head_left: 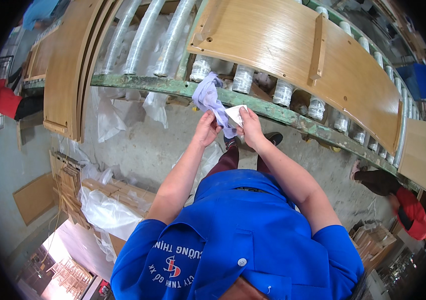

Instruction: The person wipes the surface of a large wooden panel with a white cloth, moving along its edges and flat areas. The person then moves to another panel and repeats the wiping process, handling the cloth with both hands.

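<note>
a person's left hand grasps a crumpled lavender fabric rag, right hand pinching a small white sheet, beside a green-edged roller conveyor.

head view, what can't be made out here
In the head view:
Purple cloth: partly hidden by the left hand.
White piece: its underside faces away and the right hand covers one end; material unclear.
Wooden panel: part of its far side is cut off by the picture's top edge.
Red-clad person at the left rim: hand actions too small and blurred.
</note>
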Demonstrator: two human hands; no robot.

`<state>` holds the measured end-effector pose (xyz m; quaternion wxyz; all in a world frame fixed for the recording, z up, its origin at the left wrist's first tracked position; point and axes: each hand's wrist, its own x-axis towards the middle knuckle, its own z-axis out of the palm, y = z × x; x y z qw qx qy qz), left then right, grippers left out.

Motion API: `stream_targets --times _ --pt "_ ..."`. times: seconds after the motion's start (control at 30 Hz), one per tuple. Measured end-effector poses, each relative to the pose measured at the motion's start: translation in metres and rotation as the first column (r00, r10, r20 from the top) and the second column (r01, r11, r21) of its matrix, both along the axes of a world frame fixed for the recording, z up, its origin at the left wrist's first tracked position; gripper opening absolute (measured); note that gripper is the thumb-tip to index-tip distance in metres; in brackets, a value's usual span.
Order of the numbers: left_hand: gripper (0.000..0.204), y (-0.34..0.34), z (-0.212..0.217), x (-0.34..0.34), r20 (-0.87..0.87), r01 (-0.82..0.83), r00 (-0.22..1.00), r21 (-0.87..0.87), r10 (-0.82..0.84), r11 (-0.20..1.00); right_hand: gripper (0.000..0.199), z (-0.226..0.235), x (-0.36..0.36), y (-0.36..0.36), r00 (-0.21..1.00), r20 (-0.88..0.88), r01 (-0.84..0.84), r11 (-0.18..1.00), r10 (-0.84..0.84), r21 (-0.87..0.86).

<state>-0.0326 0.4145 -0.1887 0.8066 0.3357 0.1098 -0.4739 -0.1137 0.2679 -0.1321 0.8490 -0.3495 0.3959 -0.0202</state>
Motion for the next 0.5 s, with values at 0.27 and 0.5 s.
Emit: stream_targets --times 0.27,0.5 --pt "0.028 -0.01 0.007 -0.001 -0.052 0.049 0.998 0.057 -0.046 0.997 0.018 0.0 -0.006 -0.007 0.999 0.028 -0.03 0.999 0.029 0.038" --pt "0.031 -0.005 0.005 0.003 -0.075 0.067 0.995 0.103 -0.059 0.992 0.019 0.003 -0.01 -0.012 0.999 0.027 -0.018 0.999 0.017 0.028"
